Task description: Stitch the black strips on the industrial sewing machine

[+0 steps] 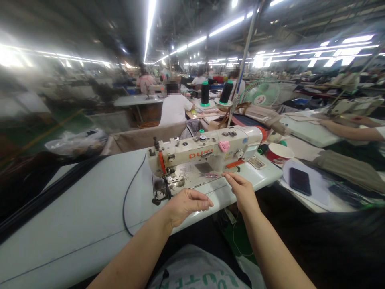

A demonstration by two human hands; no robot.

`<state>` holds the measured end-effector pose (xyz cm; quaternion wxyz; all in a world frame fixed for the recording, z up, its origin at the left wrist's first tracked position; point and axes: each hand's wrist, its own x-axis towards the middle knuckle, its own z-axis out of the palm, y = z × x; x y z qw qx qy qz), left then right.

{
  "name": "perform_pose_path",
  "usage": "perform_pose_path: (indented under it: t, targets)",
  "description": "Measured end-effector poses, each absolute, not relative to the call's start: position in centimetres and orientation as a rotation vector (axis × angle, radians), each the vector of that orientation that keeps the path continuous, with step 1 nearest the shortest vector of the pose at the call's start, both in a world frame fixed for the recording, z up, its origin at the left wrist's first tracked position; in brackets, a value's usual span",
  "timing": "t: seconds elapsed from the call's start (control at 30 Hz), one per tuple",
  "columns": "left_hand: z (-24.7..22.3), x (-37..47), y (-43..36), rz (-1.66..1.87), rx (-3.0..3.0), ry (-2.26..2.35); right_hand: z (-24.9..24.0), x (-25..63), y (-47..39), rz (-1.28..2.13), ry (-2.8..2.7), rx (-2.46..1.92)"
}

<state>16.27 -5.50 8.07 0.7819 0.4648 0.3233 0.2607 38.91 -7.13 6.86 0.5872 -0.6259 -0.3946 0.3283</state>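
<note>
A long factory hall under strip lights. On the pale table (75, 216), two hands pinch one thin thread (217, 185): left hand (183, 204) and right hand (242, 190), fingers closed narrow, before one sewing machine (204, 154). Behind stand two thread cones (215, 93).

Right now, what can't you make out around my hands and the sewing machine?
Head view only:
- Thread between left hand and right hand: too thin to trace.
- Needle area of the sewing machine: too small.
- Left side of the hall: motion-blurred.
- Black cable: its far end is hidden behind the machine.
</note>
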Motion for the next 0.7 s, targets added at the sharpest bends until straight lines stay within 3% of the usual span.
perform_pose_path:
  t: [0.37, 0.57, 0.7]
  targets:
    - [8.3, 16.4, -5.6, 0.565, 0.968, 0.683, 5.6, 39.4, -6.5, 0.77, -1.0, -1.492]
    - [8.5, 16.7, -5.5, 0.709, 0.89, 0.684, 6.9, 39.4, -7.7, 0.469, -1.228, -1.593]
    - [8.7, 17.1, -5.5, 0.802, 0.836, 0.674, 9.3, 38.1, -9.9, 0.917, -1.381, -1.412]
